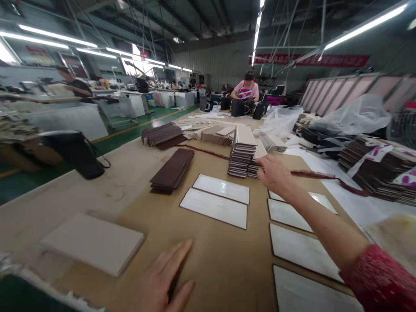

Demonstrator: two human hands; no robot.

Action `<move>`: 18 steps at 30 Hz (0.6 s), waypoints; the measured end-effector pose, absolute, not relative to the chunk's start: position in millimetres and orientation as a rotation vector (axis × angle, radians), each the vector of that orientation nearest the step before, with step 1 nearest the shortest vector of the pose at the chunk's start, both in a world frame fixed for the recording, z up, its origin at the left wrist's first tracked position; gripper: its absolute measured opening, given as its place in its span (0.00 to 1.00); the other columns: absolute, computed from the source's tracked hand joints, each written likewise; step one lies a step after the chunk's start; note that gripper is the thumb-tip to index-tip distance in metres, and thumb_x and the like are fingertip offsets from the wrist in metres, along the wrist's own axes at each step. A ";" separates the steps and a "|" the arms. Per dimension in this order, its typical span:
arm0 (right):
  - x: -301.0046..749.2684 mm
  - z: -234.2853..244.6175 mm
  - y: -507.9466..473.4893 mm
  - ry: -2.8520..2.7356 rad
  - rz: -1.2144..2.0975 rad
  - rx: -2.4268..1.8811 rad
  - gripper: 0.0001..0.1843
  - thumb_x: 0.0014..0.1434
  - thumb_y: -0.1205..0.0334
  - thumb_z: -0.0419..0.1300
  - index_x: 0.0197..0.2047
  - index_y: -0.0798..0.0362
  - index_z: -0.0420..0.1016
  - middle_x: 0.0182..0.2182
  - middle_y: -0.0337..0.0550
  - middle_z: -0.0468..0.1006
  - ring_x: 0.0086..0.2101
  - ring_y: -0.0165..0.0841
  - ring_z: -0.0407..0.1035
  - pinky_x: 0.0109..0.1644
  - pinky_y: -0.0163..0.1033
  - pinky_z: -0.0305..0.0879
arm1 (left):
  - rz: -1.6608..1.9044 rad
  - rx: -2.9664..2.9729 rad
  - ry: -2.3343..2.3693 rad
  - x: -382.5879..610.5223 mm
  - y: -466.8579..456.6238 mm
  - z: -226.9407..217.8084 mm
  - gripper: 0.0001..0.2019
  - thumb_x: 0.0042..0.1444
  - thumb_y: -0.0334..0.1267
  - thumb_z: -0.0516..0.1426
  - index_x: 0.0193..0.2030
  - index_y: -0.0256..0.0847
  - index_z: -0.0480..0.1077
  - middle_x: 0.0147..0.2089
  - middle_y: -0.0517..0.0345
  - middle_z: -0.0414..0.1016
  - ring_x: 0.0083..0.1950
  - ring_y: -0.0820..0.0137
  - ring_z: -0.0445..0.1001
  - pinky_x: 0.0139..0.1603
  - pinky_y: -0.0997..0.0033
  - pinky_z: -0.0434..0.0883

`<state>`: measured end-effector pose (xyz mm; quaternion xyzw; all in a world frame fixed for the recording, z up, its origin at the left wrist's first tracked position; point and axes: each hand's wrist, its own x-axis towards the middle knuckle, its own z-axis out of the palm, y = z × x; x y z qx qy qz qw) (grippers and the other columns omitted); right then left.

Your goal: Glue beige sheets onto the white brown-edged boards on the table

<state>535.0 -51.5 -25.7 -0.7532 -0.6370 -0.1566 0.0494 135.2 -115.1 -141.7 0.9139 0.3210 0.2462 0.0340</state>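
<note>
Right hand (274, 175), centre frame, reaches the tall stack of thin rectangular boards (242, 151), which have pale faces and dark edges. Its fingers touch the stack's lower right side, but whether they grip it cannot be told. Left hand (162, 281), bottom centre, lies flat on the matte brown worktop (214, 260), fingers spread, holding nothing; glossy white panels (216, 207) lie in rows between the hands.

6 white panels (214, 208), 2 hands (276, 175)

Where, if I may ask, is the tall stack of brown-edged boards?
Head view, mid-table: tall stack by the right hand, right of flat dark-brown sheets.
</note>
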 end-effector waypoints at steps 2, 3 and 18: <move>514.4 -34.5 -79.7 -2.115 -0.330 -2.139 0.14 0.67 0.64 0.51 0.50 0.57 0.73 0.46 0.53 0.76 0.48 0.41 0.69 0.54 0.43 0.63 | 0.779 2.731 1.088 142.6 -112.0 -126.7 0.31 0.65 0.42 0.53 0.73 0.44 0.47 0.68 0.52 0.66 0.66 0.65 0.68 0.64 0.67 0.69; 505.2 -39.6 -93.5 -2.179 -0.248 -2.092 0.14 0.67 0.61 0.53 0.49 0.57 0.74 0.46 0.53 0.77 0.47 0.41 0.70 0.54 0.44 0.64 | 0.788 2.704 1.118 148.2 -107.5 -120.5 0.31 0.66 0.41 0.51 0.73 0.43 0.46 0.69 0.50 0.63 0.68 0.64 0.65 0.66 0.65 0.68; 459.9 -92.7 -160.7 -2.342 -0.129 -2.043 0.25 0.67 0.60 0.55 0.62 0.66 0.63 0.45 0.59 0.78 0.46 0.47 0.73 0.50 0.47 0.68 | 0.250 2.561 1.641 203.2 -33.0 -113.9 0.29 0.63 0.30 0.45 0.70 0.23 0.47 0.67 0.26 0.59 0.68 0.46 0.59 0.63 0.45 0.61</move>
